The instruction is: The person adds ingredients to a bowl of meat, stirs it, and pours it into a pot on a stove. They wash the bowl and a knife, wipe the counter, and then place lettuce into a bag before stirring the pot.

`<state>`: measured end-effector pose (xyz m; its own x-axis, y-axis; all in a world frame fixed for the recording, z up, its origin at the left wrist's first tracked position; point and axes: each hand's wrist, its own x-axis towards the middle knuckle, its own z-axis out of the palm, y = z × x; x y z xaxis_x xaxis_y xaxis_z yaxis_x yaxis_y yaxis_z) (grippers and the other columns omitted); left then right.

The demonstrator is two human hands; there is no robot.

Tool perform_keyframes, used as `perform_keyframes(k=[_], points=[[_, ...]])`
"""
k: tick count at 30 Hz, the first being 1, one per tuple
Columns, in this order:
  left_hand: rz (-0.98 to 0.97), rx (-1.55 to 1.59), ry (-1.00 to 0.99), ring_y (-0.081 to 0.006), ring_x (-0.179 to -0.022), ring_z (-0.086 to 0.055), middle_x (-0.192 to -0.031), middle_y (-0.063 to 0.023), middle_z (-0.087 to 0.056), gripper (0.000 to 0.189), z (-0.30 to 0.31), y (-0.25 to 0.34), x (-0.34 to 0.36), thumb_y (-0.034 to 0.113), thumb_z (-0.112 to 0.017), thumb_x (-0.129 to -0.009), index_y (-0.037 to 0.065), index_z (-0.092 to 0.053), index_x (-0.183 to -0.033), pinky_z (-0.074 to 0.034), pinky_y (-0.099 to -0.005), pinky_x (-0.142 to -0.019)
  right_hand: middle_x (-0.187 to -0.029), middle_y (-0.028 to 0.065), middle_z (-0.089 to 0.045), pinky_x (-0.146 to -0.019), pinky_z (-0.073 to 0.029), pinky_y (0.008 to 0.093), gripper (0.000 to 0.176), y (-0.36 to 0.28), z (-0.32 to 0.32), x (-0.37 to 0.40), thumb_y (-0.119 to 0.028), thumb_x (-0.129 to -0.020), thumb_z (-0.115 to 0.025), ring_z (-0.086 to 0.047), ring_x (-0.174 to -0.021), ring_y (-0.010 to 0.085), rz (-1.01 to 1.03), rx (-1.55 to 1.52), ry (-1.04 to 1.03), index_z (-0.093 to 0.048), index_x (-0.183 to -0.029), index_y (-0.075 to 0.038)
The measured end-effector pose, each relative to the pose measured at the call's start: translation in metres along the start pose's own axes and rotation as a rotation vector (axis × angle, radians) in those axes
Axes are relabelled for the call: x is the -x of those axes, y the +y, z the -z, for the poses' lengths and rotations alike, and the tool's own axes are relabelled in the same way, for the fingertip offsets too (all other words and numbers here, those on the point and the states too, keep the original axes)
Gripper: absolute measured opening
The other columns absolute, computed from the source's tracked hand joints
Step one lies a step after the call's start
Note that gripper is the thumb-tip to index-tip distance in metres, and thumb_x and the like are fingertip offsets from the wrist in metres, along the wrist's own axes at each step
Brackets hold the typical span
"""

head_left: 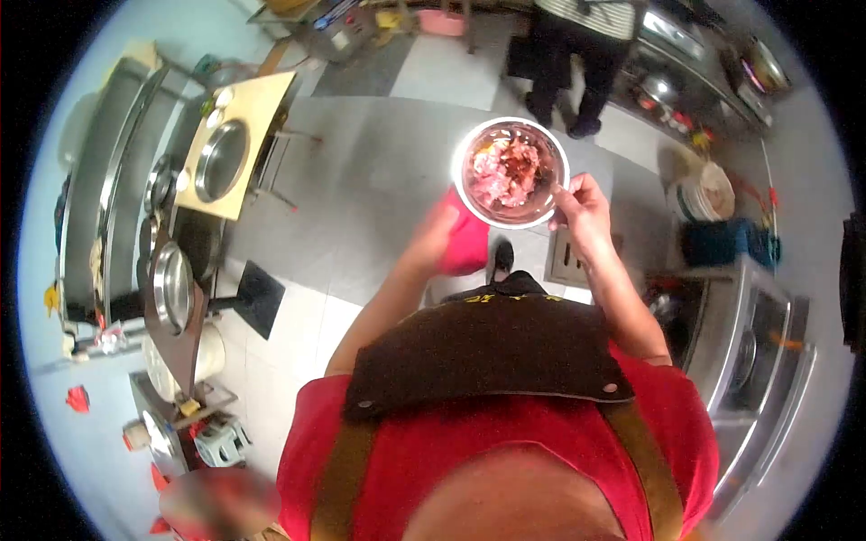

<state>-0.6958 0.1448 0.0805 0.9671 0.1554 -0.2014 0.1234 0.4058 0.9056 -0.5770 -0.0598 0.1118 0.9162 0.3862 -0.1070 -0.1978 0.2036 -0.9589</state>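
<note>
A round bowl (480,209) with a pale rim is held out over the floor in front of me. Raw pink meat pieces (507,171) lie in it, with a dark brown patch on top. My right hand (580,209) pinches the bowl's right rim, thumb on the near side. Lower left of the bowl, my left hand (438,236) is closed around a bright red, packet-like thing (467,242). Its upper edge goes behind the bowl's rim in this view. Motion blurs the left fingers, and what the red thing is I cannot tell.
At the left, a yellow board (261,135) carries a metal basin (222,160) beside a steel sink (108,221). Another metal pan (172,286) stands nearer. A person (577,54) in dark trousers stands ahead at a stove. White buckets (705,192) and a steel cabinet (744,343) are on the right.
</note>
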Motion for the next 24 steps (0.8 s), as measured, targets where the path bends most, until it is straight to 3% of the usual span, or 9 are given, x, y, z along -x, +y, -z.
perform_keyframes(k=[1, 4, 5, 8, 10, 13, 16, 18, 24], points=[[-0.129, -0.016, -0.064, -0.026, -0.112, -0.052, -0.128, -0.015, -0.048, 0.054, 0.018, -0.006, -0.016, 0.041, -0.026, -0.099, 0.002, -0.033, -0.135, -0.043, -0.0409, -0.096, -0.068, 0.0021, -0.053, -0.042, -0.043, 0.0228, 0.013, 0.001, -0.02, -0.019, -0.007, -0.089, -0.057, -0.05, -0.046, 0.0097, -0.022, 0.031, -0.026, -0.046, -0.082, -0.007], [-0.027, 0.099, 0.119, -0.0262, -0.11, -0.053, -0.126, -0.0155, -0.049, 0.051, 0.025, 0.015, -0.045, 0.04, -0.028, -0.098, 0.002, -0.035, -0.133, -0.044, -0.0413, -0.095, -0.067, 0.0054, -0.057, -0.04, -0.044, 0.0233, 0.014, 0.01, -0.041, -0.071, -0.006, -0.088, -0.058, -0.054, -0.048, 0.0121, -0.038, -0.031, -0.15, -0.046, -0.082, -0.006], [0.036, 0.273, 0.144, -0.0274, -0.109, -0.054, -0.126, -0.0164, -0.05, 0.053, 0.031, 0.022, -0.057, 0.038, -0.041, -0.094, 0.001, -0.036, -0.131, -0.045, -0.0407, -0.094, -0.066, 0.0053, -0.058, -0.04, -0.044, 0.0233, 0.015, 0.017, -0.048, -0.091, -0.006, -0.088, -0.059, -0.054, -0.048, 0.0122, -0.081, 0.053, -0.139, -0.045, -0.081, -0.007], [0.054, 0.288, 0.142, -0.0291, -0.107, -0.055, -0.123, -0.0173, -0.052, 0.057, 0.035, 0.068, -0.096, 0.033, -0.053, -0.086, -0.001, -0.038, -0.129, -0.046, -0.0417, -0.093, -0.065, 0.0053, -0.057, -0.039, -0.046, 0.0253, 0.017, 0.037, -0.063, -0.148, -0.009, -0.087, -0.062, -0.056, -0.048, 0.0129, -0.112, -0.045, -0.267, -0.046, -0.08, -0.007], [0.101, 0.352, 0.207, -0.0302, -0.107, -0.055, -0.12, -0.0181, -0.053, 0.06, 0.049, 0.085, -0.122, 0.029, -0.06, -0.079, -0.002, -0.04, -0.127, -0.046, -0.043, -0.092, -0.072, 0.0063, -0.058, -0.046, -0.051, 0.0266, 0.015, 0.044, -0.072, -0.189, -0.009, -0.087, -0.06, -0.058, -0.054, 0.0145, -0.168, 0.05, -0.395, -0.047, -0.083, -0.006], [0.098, 0.475, 0.348, -0.0308, -0.106, -0.056, -0.118, -0.0195, -0.055, 0.057, 0.098, 0.089, -0.153, 0.029, -0.057, -0.081, -0.003, -0.042, -0.125, -0.046, -0.0446, -0.092, -0.077, 0.0088, -0.06, -0.052, -0.054, 0.0291, 0.016, 0.016, -0.104, -0.247, -0.014, -0.088, -0.061, -0.065, -0.066, 0.0194, -0.327, 0.166, -0.566, -0.052, -0.091, -0.002], [0.032, 0.631, 0.448, -0.0318, -0.103, -0.057, -0.115, -0.019, -0.056, 0.054, 0.127, 0.115, -0.184, 0.031, -0.055, -0.083, -0.002, -0.043, -0.124, -0.048, -0.0452, -0.089, -0.079, 0.0077, -0.061, -0.056, -0.052, 0.027, 0.021, 0.014, -0.124, -0.312, -0.019, -0.09, -0.058, -0.064, -0.067, 0.0162, -0.314, 0.322, -0.652, -0.057, -0.098, 0.0], [-0.037, 0.595, 0.675, -0.0315, -0.1, -0.057, -0.114, -0.0172, -0.055, 0.053, 0.146, 0.127, -0.198, 0.035, -0.055, -0.084, 0.0, -0.045, -0.122, -0.048, -0.0468, -0.084, -0.08, 0.0068, -0.061, -0.057, -0.051, 0.0254, 0.022, 0.014, -0.131, -0.347, -0.021, -0.089, -0.058, -0.063, -0.067, 0.0149, -0.349, 0.335, -0.648, -0.058, -0.097, 0.0], [-0.193, 0.607, 0.814, -0.0308, -0.103, -0.056, -0.119, -0.0142, -0.055, 0.053, 0.253, 0.164, -0.28, 0.037, -0.058, -0.084, 0.005, -0.046, -0.124, -0.049, -0.0463, -0.084, -0.081, 0.0082, -0.063, -0.062, -0.05, 0.0274, 0.031, 0.043, -0.145, -0.467, -0.03, -0.088, -0.056, -0.062, -0.069, 0.0143, -0.292, 0.473, -0.586, -0.06, -0.098, 0.0]])
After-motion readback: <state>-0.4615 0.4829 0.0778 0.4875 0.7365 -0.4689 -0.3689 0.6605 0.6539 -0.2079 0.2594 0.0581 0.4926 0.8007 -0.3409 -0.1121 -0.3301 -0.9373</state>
